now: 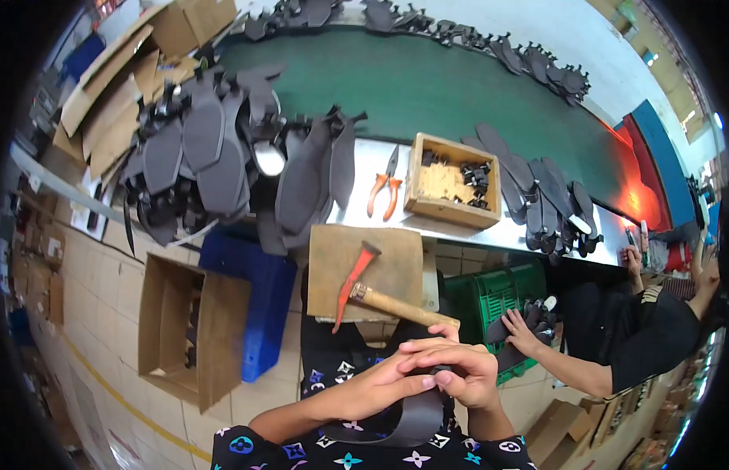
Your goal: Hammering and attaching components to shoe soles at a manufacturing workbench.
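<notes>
- Both hands meet low in the head view, at about six o'clock. The left hand (380,384) lies with its fingers curled across the top of a dark, curved shoe strap piece (411,419), and the right hand (466,376) pinches the same piece from the other side, fingertips narrow and pressed together on its upper edge.
- The piece bows downward under the hands, over the person's patterned lap. It looks floppy; if the pinch loosens, it will likely slip down to the floor.
- What the fingertips squeeze between them is hidden, so I cannot tell whether a small fitting sits there. If one does, it could pop free.
- Just above the hands, at twelve o'clock from them, a hammer (380,294) with a red head lies on a wooden block (396,262). Its handle overhangs the block's edge toward the knuckles; a lifted wrist could knock it off.
- Farther up, orange pliers (386,188) and a wooden parts box (451,184) rest on a metal bench.
- At three o'clock, a co-worker's hand (521,329) reaches into a green crate (498,294), near enough that elbows could bump.
</notes>
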Available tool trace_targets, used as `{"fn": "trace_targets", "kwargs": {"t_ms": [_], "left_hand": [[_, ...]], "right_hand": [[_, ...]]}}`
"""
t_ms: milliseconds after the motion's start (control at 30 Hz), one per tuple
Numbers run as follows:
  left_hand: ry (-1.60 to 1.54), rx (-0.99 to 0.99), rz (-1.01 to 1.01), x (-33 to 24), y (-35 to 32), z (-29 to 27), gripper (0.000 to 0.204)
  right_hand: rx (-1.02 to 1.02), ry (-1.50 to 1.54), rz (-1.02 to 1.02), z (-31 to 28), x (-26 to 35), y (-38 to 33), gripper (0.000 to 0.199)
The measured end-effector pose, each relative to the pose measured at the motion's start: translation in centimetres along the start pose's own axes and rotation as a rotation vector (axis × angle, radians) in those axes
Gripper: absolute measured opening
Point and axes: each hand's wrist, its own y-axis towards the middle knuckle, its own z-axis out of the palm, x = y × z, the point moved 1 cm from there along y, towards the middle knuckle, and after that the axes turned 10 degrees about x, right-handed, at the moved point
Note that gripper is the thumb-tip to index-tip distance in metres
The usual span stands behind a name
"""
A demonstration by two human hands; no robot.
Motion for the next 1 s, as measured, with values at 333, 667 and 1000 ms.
{"fn": "trace_targets", "kwargs": {"t_ms": [333,667,1000], "left_hand": [[0.685,-0.211,-0.053,-6.4,4.3,-3.2,0.034],[1.69,-0.989,-0.288,-13.3,5.0,-23.9,0.029],[1.911,-0.976,-0.022,-11.4,8.0,-11.4,0.035]], "right_hand": [[-0.618,-0.652,0.06,-9.7,-1.2,-3.6,0.031],[-1.191,-1.012,0.133,-24.3,-7.9,-6.2,0.025],[-1.022,-0.571,0.18,-33.0,-6.4,-1.1,0.02]]}}
